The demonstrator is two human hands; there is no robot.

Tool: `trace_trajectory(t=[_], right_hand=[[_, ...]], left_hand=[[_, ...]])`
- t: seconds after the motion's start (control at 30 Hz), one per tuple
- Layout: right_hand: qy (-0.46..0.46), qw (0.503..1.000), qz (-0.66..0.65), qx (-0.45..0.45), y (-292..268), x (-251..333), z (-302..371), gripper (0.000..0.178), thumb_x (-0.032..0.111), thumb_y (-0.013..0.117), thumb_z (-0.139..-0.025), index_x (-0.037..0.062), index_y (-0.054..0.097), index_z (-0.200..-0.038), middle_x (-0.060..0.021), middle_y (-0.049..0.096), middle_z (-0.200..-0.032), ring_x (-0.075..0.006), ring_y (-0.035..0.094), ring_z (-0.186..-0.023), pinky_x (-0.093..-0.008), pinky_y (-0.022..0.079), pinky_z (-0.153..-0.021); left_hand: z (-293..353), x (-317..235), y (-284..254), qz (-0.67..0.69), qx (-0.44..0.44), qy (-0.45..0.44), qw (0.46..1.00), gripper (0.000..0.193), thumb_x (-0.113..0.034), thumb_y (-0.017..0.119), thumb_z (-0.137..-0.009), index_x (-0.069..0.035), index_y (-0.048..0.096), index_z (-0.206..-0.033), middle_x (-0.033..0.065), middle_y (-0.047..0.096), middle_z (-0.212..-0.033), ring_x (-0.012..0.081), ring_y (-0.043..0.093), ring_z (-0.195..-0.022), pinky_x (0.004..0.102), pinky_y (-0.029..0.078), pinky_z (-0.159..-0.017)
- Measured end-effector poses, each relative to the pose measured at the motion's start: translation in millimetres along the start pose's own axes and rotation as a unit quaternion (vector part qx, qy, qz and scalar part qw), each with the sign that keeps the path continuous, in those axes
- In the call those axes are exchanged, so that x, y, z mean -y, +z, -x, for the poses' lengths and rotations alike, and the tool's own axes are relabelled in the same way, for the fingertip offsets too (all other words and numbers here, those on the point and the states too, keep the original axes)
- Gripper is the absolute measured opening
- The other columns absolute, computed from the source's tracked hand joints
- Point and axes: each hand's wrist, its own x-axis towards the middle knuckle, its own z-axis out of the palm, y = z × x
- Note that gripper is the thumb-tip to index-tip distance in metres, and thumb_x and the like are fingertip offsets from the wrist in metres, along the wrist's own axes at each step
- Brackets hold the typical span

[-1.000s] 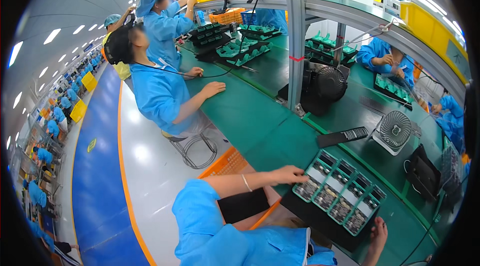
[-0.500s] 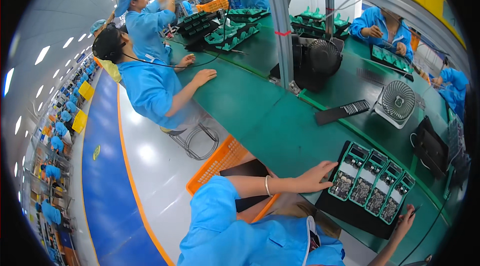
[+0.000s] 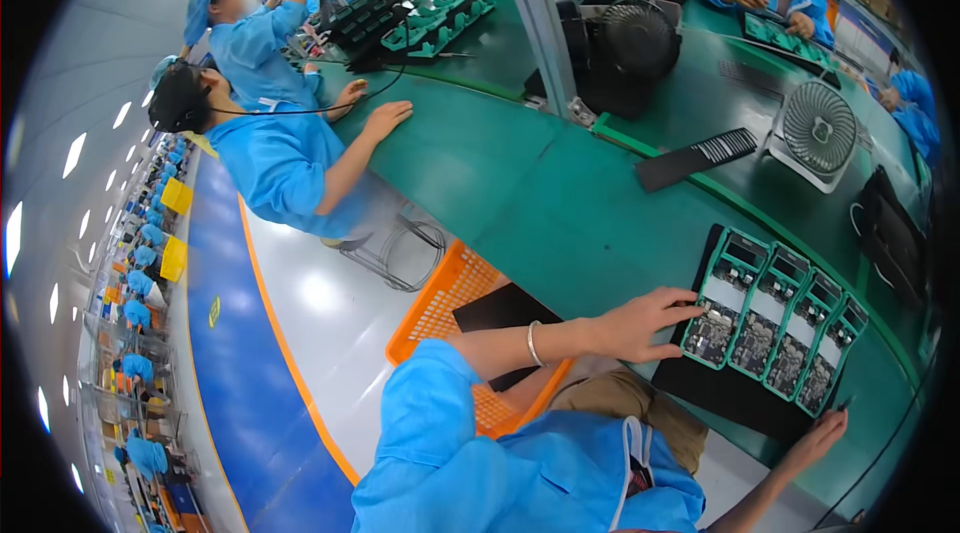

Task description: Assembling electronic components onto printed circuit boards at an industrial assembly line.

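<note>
Four-sided green phone frames [image 3: 775, 325], several in a row and fitted with dark circuit boards and pale rectangles, lie on a black tray [image 3: 690, 388] at the bench's near right. My left hand [image 3: 645, 323] is at the tray's left side, fingers stretched and apart, fingertips touching the leftmost frame's edge. Just off the tray's lower right corner is my right hand [image 3: 815, 443], fingers bent around a thin dark tool [image 3: 846, 403]. Only a short piece of that tool shows, so I cannot tell its kind.
A white desk fan [image 3: 818, 128], a black slotted strip [image 3: 697, 160] and a black pouch [image 3: 888, 233] lie beyond the tray. A metal post [image 3: 535, 23] rises from the green bench [image 3: 520, 203]. An orange basket [image 3: 430, 303] stands below its edge. Co-workers sit left and across.
The whole view has shifted, so the tray and frames appear higher and slightly further right. My left hand stays at the leftmost frame; my right hand stays near the tray's lower right corner.
</note>
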Motion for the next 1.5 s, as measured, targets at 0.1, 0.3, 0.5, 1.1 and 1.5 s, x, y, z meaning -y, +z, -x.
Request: trace_trajectory(t=[0.1, 0.3, 0.5, 1.1, 1.5], right_hand=[[-0.053, 0.996, 0.069, -0.012, 7.2, 13.0, 7.2, 0.042, 0.032, 0.044, -0.103, -0.0006, 0.046, -0.130, -0.0102, 0.053, -0.116, -0.0179, 0.052, -0.105, -0.0293, 0.042, -0.092], [-0.072, 0.988, -0.094, 0.100, 46.6, 80.0, 54.1, 0.027, 0.014, 0.051, -0.100, 0.0025, 0.052, -0.124, 0.0016, 0.048, -0.086, -0.0047, 0.042, -0.072, -0.0195, 0.037, -0.061], [-0.160, 0.951, 0.063, 0.258, 71.6, 144.9, 111.4, 0.028, -0.001, 0.058, -0.089, 0.0017, 0.058, -0.117, -0.0103, 0.058, -0.096, -0.0184, 0.059, -0.080, -0.0282, 0.048, -0.069], [-0.266, 0.874, 0.333, 0.235, 115.8, 155.0, 138.9, 0.033, -0.003, 0.053, -0.079, 0.0011, 0.051, -0.112, -0.0129, 0.052, -0.103, -0.0291, 0.058, -0.090, -0.0368, 0.051, -0.073], [-0.270, 0.873, 0.322, 0.247, 114.1, 153.8, 138.2, 0.033, -0.003, 0.053, -0.078, 0.0015, 0.052, -0.111, -0.0126, 0.054, -0.108, -0.0287, 0.058, -0.090, -0.0365, 0.050, -0.075]], left_hand=[[-2.7, -1.3, 0.0, 0.003, 0.006, 0.002, 1.000, 0.062, -0.027, 0.073, -0.079, -0.003, 0.050, -0.132, 0.0199, 0.048, -0.129, 0.0373, 0.048, -0.117, 0.0443, 0.041, -0.100], [-34.6, 0.3, -34.7, -0.143, 0.092, 0.162, 0.972, 0.055, -0.023, 0.077, -0.068, -0.007, 0.060, -0.118, 0.0070, 0.055, -0.126, 0.0297, 0.051, -0.116, 0.0388, 0.043, -0.099], [-49.6, -18.8, -2.5, -0.161, 0.101, 0.212, 0.959, 0.050, -0.025, 0.078, -0.066, -0.006, 0.065, -0.110, 0.0046, 0.061, -0.115, 0.0264, 0.056, -0.104, 0.0343, 0.052, -0.085], [-77.7, -18.4, 25.6, -0.045, 0.042, 0.109, 0.992, 0.030, 0.003, 0.059, -0.081, -0.001, 0.061, -0.110, 0.0132, 0.062, -0.102, 0.0312, 0.057, -0.096, 0.0385, 0.048, -0.085], [-74.8, -17.5, 22.2, -0.094, 0.096, 0.135, 0.982, 0.044, 0.004, 0.061, -0.075, -0.003, 0.058, -0.119, 0.0119, 0.058, -0.114, 0.0307, 0.053, -0.105, 0.0387, 0.048, -0.092]])
